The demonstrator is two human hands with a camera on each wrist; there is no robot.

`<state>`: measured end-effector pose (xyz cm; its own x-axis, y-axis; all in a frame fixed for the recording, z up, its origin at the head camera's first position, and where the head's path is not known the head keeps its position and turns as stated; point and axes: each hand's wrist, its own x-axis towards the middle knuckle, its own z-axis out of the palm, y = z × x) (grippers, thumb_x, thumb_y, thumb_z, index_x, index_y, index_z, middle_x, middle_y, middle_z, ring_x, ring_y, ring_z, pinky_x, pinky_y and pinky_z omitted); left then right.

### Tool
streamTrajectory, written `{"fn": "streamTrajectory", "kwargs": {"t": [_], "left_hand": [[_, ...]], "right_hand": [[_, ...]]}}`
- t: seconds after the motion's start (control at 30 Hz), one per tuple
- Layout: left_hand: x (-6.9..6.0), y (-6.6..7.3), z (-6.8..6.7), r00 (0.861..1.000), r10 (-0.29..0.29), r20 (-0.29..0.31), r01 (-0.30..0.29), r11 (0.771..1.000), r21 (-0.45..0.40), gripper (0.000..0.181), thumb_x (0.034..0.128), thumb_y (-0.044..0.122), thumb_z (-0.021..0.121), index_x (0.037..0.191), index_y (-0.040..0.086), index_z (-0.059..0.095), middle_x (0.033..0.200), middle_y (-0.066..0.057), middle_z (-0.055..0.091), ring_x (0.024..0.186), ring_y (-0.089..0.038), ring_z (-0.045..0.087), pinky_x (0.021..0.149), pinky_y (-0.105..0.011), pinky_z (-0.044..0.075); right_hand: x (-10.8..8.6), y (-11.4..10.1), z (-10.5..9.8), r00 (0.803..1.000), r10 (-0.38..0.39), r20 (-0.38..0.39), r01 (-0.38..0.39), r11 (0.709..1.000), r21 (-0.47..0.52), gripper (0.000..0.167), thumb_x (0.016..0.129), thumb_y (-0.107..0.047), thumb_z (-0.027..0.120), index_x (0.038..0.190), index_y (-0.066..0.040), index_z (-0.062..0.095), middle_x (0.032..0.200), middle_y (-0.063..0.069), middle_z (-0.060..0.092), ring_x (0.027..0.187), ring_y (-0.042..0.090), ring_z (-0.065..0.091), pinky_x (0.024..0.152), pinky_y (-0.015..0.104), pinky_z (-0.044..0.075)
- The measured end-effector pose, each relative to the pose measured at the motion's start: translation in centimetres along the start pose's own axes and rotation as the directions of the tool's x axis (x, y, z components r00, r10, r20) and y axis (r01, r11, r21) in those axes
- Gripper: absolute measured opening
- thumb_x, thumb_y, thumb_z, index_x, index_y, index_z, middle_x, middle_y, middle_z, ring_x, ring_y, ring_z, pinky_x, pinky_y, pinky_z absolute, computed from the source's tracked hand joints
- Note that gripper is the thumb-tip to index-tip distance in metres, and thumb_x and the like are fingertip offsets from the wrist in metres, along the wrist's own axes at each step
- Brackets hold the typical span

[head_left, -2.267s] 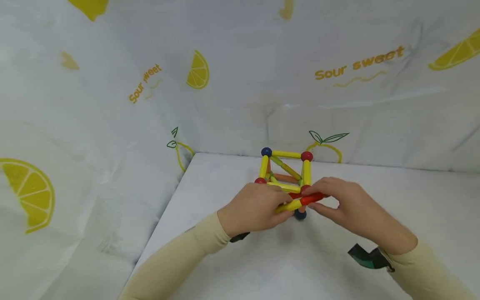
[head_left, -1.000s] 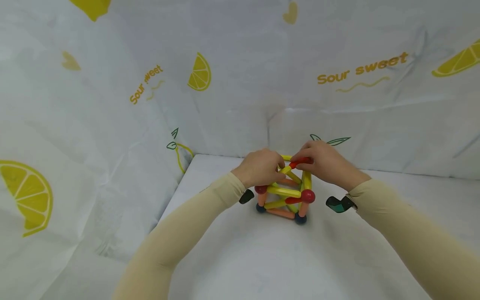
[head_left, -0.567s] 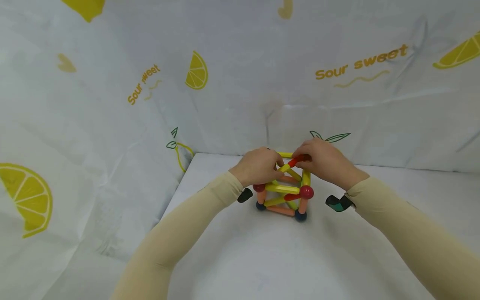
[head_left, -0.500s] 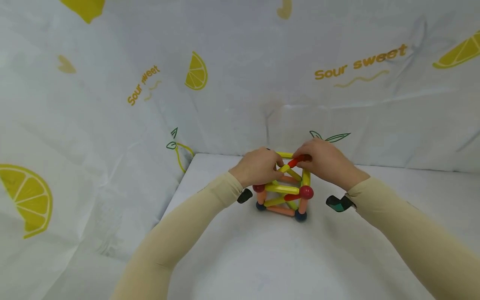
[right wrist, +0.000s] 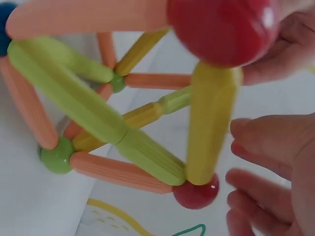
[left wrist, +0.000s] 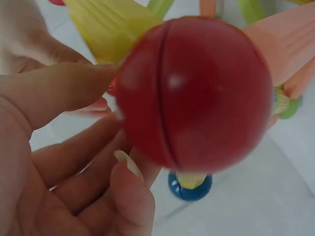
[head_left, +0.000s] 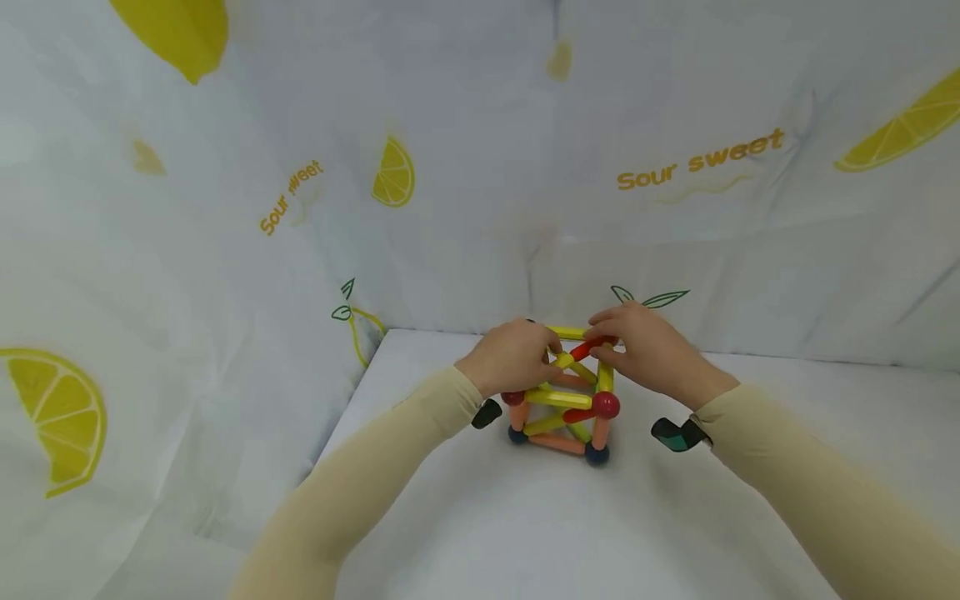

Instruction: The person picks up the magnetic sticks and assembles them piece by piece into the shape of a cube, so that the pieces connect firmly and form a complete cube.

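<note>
A frame of magnetic rods and balls stands on the white surface, with red balls (head_left: 606, 405) at upper corners and dark blue balls (head_left: 597, 454) below. Across its top slants a yellow rod (head_left: 564, 361) joined end to end with a red rod (head_left: 585, 350). My left hand (head_left: 513, 358) pinches the yellow rod between thumb and finger; in the left wrist view a large red ball (left wrist: 197, 93) hides the fingertips. My right hand (head_left: 656, 354) is at the red rod's far end. In the right wrist view its fingers (right wrist: 256, 184) are parted beside a red ball (right wrist: 196, 192).
Behind the frame rises a white sheet (head_left: 465, 250) printed with lemon slices and lettering. It also covers the left side. The white tabletop (head_left: 480, 517) extends in front and to the right.
From low in front of the frame, both hands have moved away from me to its top with the joined red and yellow rods. Lately my right fingers have loosened around the red end.
</note>
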<state>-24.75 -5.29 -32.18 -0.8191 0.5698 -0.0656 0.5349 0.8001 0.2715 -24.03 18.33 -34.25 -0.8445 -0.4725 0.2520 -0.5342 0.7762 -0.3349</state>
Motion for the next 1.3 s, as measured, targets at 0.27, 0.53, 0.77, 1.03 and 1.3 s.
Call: {"fn": "streamTrajectory", "kwargs": {"t": [0.27, 0.53, 0.77, 1.03, 1.3], "left_hand": [[-6.3, -2.8, 2.3, 0.947, -0.18, -0.268, 0.106, 0.957, -0.268, 0.036, 0.1029, 0.036, 0.073, 0.13, 0.013, 0.076, 0.112, -0.002, 0.078, 0.09, -0.014, 0.071, 0.074, -0.028, 0.059], [-7.8, -3.6, 4.3, 0.935, -0.219, -0.28, 0.061, 0.875, -0.48, 0.04, 0.103, 0.04, 0.074, 0.138, 0.021, 0.072, 0.107, 0.005, 0.079, 0.084, -0.006, 0.071, 0.068, -0.028, 0.059], [-7.9, -3.1, 5.1, 0.923, -0.199, -0.329, 0.005, 0.862, -0.506, 0.04, 0.0992, 0.034, 0.081, 0.136, 0.019, 0.074, 0.107, 0.003, 0.079, 0.086, -0.007, 0.074, 0.074, -0.026, 0.062], [-7.3, -3.0, 5.4, 0.923, -0.16, -0.35, -0.033, 0.874, -0.486, 0.038, 0.0999, 0.034, 0.08, 0.135, 0.019, 0.078, 0.108, 0.005, 0.078, 0.088, -0.007, 0.073, 0.077, -0.025, 0.061], [-7.5, -3.4, 5.2, 0.928, -0.148, -0.342, -0.022, 0.894, -0.448, 0.047, 0.1009, 0.038, 0.078, 0.143, 0.02, 0.072, 0.109, 0.003, 0.076, 0.089, -0.009, 0.072, 0.078, -0.024, 0.061]], "right_hand": [[-6.0, -1.5, 0.6, 0.979, 0.202, -0.005, -0.197, 0.961, 0.195, 0.067, 0.095, -0.048, 0.082, 0.149, -0.014, 0.063, 0.153, 0.017, 0.06, 0.122, 0.045, 0.069, 0.092, 0.059, 0.063], [-8.5, -2.5, 2.8, 0.955, 0.178, -0.235, -0.131, 0.97, 0.203, 0.04, 0.089, -0.031, 0.091, 0.126, -0.02, 0.08, 0.138, 0.007, 0.074, 0.11, 0.035, 0.077, 0.087, 0.055, 0.065], [-8.5, -2.7, 3.5, 0.931, 0.154, -0.33, -0.09, 0.975, 0.202, 0.029, 0.088, -0.02, 0.091, 0.115, -0.023, 0.085, 0.126, 0.0, 0.078, 0.115, 0.03, 0.076, 0.087, 0.055, 0.064], [-9.0, -2.8, 3.7, 0.918, 0.199, -0.344, -0.122, 0.965, 0.233, 0.027, 0.092, -0.019, 0.087, 0.118, -0.024, 0.084, 0.13, 0.0, 0.077, 0.124, 0.031, 0.071, 0.089, 0.045, 0.065], [-8.9, -2.9, 3.7, 0.922, 0.182, -0.341, -0.111, 0.97, 0.215, 0.033, 0.091, -0.019, 0.088, 0.123, -0.024, 0.082, 0.131, 0.001, 0.076, 0.117, 0.027, 0.071, 0.085, 0.033, 0.063]]}}
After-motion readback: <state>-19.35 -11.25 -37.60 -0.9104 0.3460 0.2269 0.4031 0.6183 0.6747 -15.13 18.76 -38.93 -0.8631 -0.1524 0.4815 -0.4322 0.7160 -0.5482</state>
